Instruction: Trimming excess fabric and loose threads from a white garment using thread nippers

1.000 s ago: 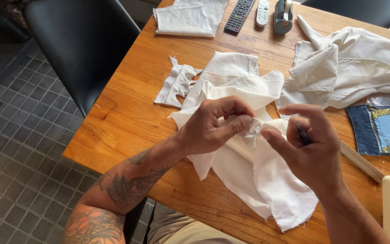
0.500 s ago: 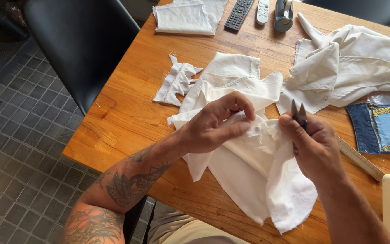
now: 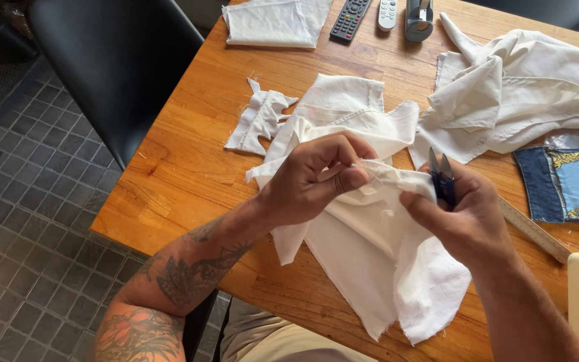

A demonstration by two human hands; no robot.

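Fingers [image 3: 343,175] pinching frayed white cloth [image 3: 370,268], blue snips [image 3: 442,175]

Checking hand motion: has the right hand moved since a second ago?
Yes. The right hand with the thread snips shifted right, away from the left hand, toward the ruler.

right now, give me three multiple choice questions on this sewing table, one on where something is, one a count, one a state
1. Where does the small white scrap lie?
A. Left of the held cloth
B. On the chair
C. Under the ruler

2. How many remote controls lie at the table's far edge?
A. None
B. Two
C. Five

3. How does the right hand hold the thread snips?
A. Lying flat on the table
B. Blades pointing up
C. Buried in denim

Answers: 1 A, the scrap sits left of the white cloth; 2 B, one black, one white; 3 B, tips stick up above the fingers.
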